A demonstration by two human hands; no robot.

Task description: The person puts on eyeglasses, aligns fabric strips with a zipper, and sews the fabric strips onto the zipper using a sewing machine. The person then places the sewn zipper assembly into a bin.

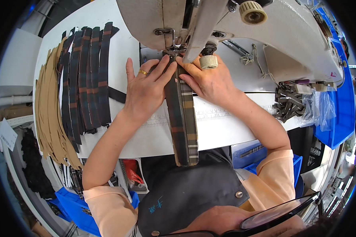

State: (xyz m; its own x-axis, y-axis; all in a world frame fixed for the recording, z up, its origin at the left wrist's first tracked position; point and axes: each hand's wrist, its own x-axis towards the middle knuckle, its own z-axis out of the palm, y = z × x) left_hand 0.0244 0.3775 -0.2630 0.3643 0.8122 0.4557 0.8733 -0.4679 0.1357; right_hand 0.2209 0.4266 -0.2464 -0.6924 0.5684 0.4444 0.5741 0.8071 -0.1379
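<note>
A long dark plaid fabric strip with a metal zipper [180, 114] runs from the sewing machine's presser foot [175, 50] down over the table edge. My left hand [146, 85], a ring on one finger, lies palm down with fingers spread; its thumb and index fingertips press the strip's left side just below the foot. My right hand [213, 81] rests at the strip's right side, its thumb and index finger stretched out and apart on the cloth near the foot. Its other fingers are partly hidden behind the machine [284, 25].
Dark plaid strips [85, 79] and tan strips [49, 106] lie in rows on the left. A ruler scale [217, 115] crosses the white table. To the right are a heap of dark zipper pieces [286, 102], a clear plastic bag [320, 108] and a blue bin [340, 118].
</note>
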